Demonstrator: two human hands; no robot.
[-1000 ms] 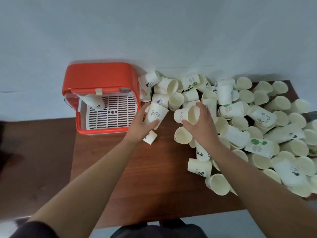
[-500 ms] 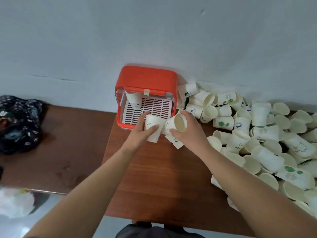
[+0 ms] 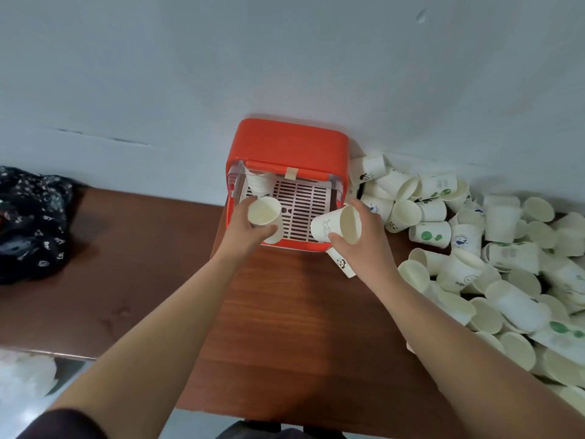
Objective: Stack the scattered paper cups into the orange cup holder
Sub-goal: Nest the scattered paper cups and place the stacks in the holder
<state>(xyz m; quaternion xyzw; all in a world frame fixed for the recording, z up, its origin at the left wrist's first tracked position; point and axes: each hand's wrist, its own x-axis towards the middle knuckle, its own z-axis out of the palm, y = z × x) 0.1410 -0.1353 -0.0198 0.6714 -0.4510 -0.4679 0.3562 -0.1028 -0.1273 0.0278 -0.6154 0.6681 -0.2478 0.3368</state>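
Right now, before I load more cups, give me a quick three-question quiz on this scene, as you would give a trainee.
1. True or false: the left hand grips a paper cup and the right hand grips a printed cup.
2. Where in the orange cup holder do the stacked cups sit? A) back left corner B) front right corner C) middle of the grid
3. On which side of the holder does the loose pile of cups lie?
Key: 1 true; 2 A; 3 the person's right.
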